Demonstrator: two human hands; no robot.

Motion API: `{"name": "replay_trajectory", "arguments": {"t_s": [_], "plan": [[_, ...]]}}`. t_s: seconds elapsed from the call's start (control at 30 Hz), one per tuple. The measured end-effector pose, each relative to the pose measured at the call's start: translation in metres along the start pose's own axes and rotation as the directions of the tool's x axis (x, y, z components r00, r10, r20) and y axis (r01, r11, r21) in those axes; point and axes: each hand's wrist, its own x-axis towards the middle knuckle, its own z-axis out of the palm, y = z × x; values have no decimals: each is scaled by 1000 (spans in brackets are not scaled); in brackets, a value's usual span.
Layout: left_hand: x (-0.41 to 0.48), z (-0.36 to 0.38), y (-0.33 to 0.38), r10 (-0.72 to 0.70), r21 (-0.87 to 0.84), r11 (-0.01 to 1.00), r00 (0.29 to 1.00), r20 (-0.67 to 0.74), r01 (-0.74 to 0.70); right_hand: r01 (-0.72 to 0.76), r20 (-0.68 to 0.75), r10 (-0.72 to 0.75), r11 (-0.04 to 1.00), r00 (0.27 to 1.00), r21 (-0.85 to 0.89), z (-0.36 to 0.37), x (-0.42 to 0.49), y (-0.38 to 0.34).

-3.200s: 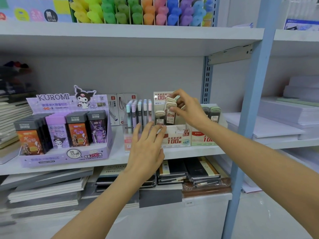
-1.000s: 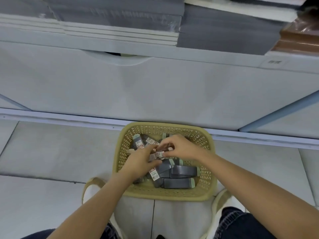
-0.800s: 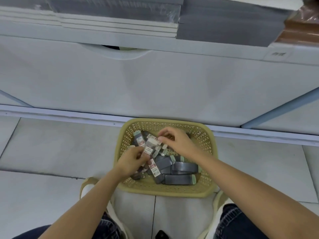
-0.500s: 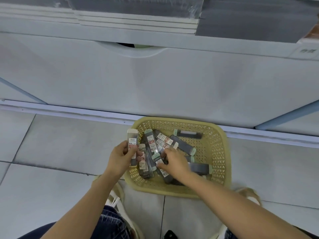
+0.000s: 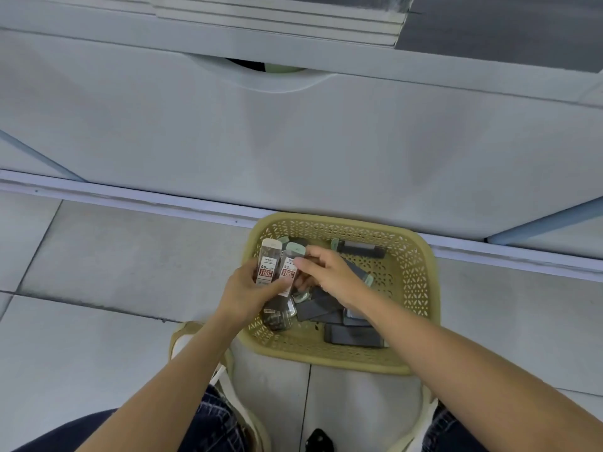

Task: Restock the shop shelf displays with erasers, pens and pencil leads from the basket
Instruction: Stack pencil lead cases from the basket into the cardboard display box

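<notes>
A tan perforated basket (image 5: 411, 282) stands on the floor against the base of the shelf unit. Several dark pencil lead cases (image 5: 354, 334) lie in it. My left hand (image 5: 248, 291) grips two upright pencil lead cases (image 5: 269, 265) with red and white labels, over the basket's left rim. My right hand (image 5: 326, 272) pinches the right one of the two, a case with a green cap (image 5: 288, 269), beside my left thumb.
The white base panel of the shelf unit (image 5: 293, 141) rises just behind the basket, with a curved cut-out handle (image 5: 261, 73). Stacked grey sheets (image 5: 277, 17) lie on the shelf above. Grey floor tiles (image 5: 114, 256) spread to the left. My jeans-clad knees (image 5: 202, 425) flank the basket.
The view swung from the shelf down to the basket. My left hand gathered lead cases from the basket, and my right hand has brought another case against the one held in my left.
</notes>
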Motion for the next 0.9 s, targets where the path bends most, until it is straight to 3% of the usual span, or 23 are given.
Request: {"name": "replay_trajectory", "arguments": {"t_s": [0.1, 0.23, 0.3, 0.37, 0.47, 0.53, 0.6, 0.73, 0.8, 0.9], "plan": [[1, -2, 1, -21, -80, 997, 1000, 3, 22, 27, 26, -27, 1000, 999, -2, 10, 6, -9], [2, -15, 0, -12, -186, 983, 998, -60, 1, 1, -233, -37, 989, 972, -150, 9, 21, -10], [2, -22, -1, -12, -192, 981, 994, -110, -9, -77, -306, -79, 882, 949, -466, 6, 27, -2], [2, -29, -5, -24, -198, 980, 988, -151, -6, -116, -255, -93, 709, 962, -695, 11, 31, 9], [3, -39, -12, -40, -194, 981, 980, -196, 1, -113, -208, -116, 544, 971, -831, 24, 34, 20], [4, -44, -16, -48, -174, 985, 975, -216, 10, -97, -200, -150, 514, 968, -852, 25, 38, 22], [4, -46, -19, -53, -170, 985, 974, -218, 16, -64, -176, -145, 565, 974, -822, 21, 41, 20], [6, -45, -21, -39, -214, 977, 983, -179, 0, -60, -174, -23, 890, 984, -453, 10, 41, 12], [7, -44, -22, -34, -226, 974, 985, -167, -5, -63, -94, 31, 932, 995, -356, 8, 37, 10], [7, -44, -24, -34, -239, 971, 986, -166, -7, -80, 64, 113, 918, 992, -388, 19, 32, 16]]}}
